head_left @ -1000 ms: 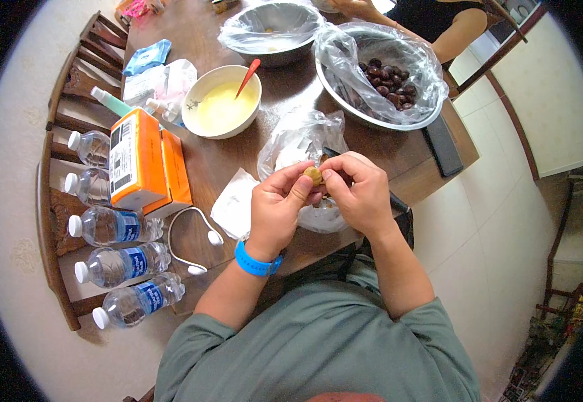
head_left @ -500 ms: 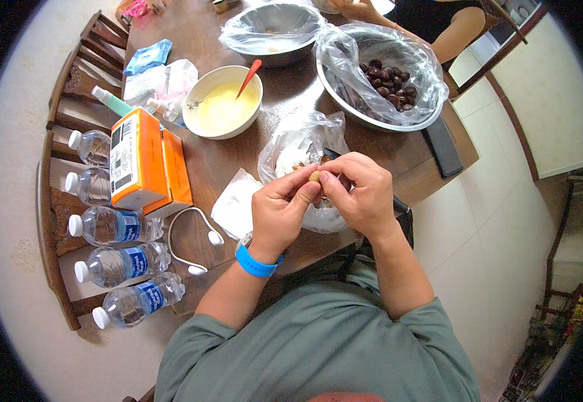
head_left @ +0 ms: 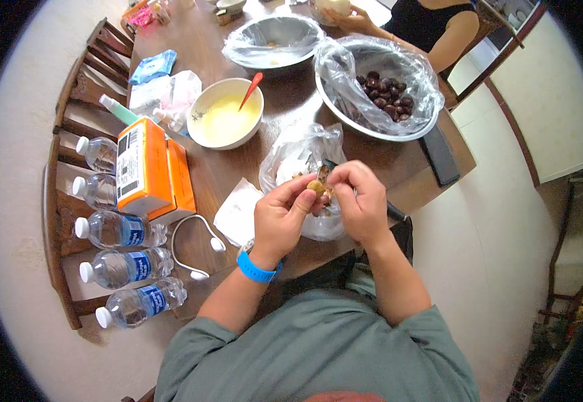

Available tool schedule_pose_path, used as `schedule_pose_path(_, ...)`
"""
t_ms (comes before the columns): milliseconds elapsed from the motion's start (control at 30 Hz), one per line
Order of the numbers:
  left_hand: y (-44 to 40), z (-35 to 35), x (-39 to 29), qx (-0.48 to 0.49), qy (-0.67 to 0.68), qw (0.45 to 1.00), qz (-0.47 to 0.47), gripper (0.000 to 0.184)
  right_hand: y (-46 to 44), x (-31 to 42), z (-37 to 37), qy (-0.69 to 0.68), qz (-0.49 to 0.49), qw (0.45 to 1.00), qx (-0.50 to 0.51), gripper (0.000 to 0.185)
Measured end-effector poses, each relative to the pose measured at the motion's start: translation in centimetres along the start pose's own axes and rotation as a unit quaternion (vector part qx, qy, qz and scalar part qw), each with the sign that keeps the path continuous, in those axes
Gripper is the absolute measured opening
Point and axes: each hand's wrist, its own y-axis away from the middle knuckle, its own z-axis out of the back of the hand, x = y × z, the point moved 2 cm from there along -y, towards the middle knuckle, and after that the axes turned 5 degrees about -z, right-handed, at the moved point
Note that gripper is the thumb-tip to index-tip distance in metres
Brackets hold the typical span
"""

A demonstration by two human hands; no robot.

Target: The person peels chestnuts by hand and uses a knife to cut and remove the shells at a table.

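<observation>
My left hand [head_left: 279,218], a blue-banded watch [head_left: 256,269] on its wrist, pinches a yellowish peeled chestnut [head_left: 316,187] between thumb and fingers. Just to the right, my right hand [head_left: 358,201] has its thumb and fingers closed together, a little apart from the chestnut. Whatever it may hold is hidden. Beneath both hands lies a clear plastic bag [head_left: 284,157] with white and brown scraps, partly covered by my fingers. A dark object [head_left: 329,163] shows at the bag, its kind unclear.
Dark brown chestnuts [head_left: 388,97] fill part of a plastic-lined basin [head_left: 345,124]. Another lined basin [head_left: 274,61] stands farther back. Left are a bowl [head_left: 236,142] of pale yellow liquid with a red spoon, an orange box [head_left: 151,167] and several water bottles [head_left: 120,229]. Opposite, a person's hand [head_left: 365,23] holds something pale.
My right hand has drawn slightly right and down, off the chestnut. The left hand keeps hold of it, and more of its yellow surface shows. The view has shifted slightly.
</observation>
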Motion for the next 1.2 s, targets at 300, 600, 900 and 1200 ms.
schedule_pose_path(300, -0.1, 0.2, -0.6, -0.024, -0.012, 0.987, -0.158, 0.028, 2.2, -1.9, -0.8, 0.118, 0.148, 0.982, 0.028, 0.007)
schedule_pose_path(600, -2.4, -4.1, -10.0, -0.005, -0.284, 0.923, -0.259, 0.024, 2.6, -2.8, -1.5, 0.121, 0.171, 0.976, 0.057, 0.006)
schedule_pose_path(900, -17.5, -3.6, -12.5, -0.049, -0.496, 0.801, -0.332, 0.020, 2.7, -3.1, -1.3, 0.147, 0.188, 0.971, 0.015, 0.023)
schedule_pose_path(1200, -31.2, 2.0, -8.2, -0.065, -0.637, 0.692, -0.335, 0.026, 2.9, -3.5, -1.4, 0.117, 0.167, 0.979, 0.002, 0.013)
